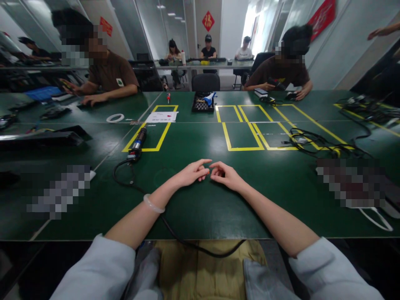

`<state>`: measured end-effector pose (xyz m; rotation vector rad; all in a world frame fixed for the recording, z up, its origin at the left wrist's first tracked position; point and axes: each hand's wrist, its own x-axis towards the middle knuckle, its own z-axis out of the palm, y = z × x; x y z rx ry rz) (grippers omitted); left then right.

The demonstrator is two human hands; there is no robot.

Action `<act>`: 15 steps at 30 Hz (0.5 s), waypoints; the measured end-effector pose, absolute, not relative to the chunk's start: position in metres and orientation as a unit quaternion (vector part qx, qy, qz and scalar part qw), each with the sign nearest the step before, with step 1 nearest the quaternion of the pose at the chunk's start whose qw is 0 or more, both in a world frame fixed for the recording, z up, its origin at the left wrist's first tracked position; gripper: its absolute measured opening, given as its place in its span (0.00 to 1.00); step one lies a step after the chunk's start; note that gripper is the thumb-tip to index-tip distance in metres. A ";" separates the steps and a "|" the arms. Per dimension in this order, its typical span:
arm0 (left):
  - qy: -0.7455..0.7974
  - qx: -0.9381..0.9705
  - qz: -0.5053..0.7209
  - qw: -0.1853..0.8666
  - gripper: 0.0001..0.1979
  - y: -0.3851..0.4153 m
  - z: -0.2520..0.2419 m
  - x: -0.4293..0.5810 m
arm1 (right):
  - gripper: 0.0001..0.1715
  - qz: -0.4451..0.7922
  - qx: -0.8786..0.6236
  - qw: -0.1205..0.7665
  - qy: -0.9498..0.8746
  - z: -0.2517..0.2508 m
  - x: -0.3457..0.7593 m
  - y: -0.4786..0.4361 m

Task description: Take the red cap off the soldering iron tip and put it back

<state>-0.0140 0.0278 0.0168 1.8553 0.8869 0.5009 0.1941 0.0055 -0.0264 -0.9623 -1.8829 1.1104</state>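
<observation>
My left hand (192,173) and my right hand (225,174) rest on the green table (200,208), fingertips nearly touching in the middle. Both have loosely curled fingers held close together. Any small thing between the fingertips is too small to make out. A pale bangle (153,204) circles my left wrist. A black electric screwdriver (137,143) lies to the far left of my hands, its black cable (125,179) looping past my left forearm and off the table's front edge.
Yellow tape rectangles (243,133) mark the table. A white sheet (161,117), a tape roll (115,118), a black parts tray (201,103) and a tangle of cables (308,141) lie beyond. Two people sit across the table; others sit further back.
</observation>
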 end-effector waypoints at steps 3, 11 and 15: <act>0.348 0.754 0.190 0.524 0.31 0.022 0.011 -0.009 | 0.16 0.448 -0.345 0.355 -0.745 -0.025 0.192 0.004; 0.340 0.709 0.250 0.564 0.21 0.028 -0.005 -0.014 | 0.10 0.403 -0.367 0.368 -0.754 -0.022 0.190 0.001; 0.351 0.719 0.275 0.532 0.14 0.027 -0.007 -0.016 | 0.08 0.340 -0.399 0.384 -0.760 -0.024 0.192 0.004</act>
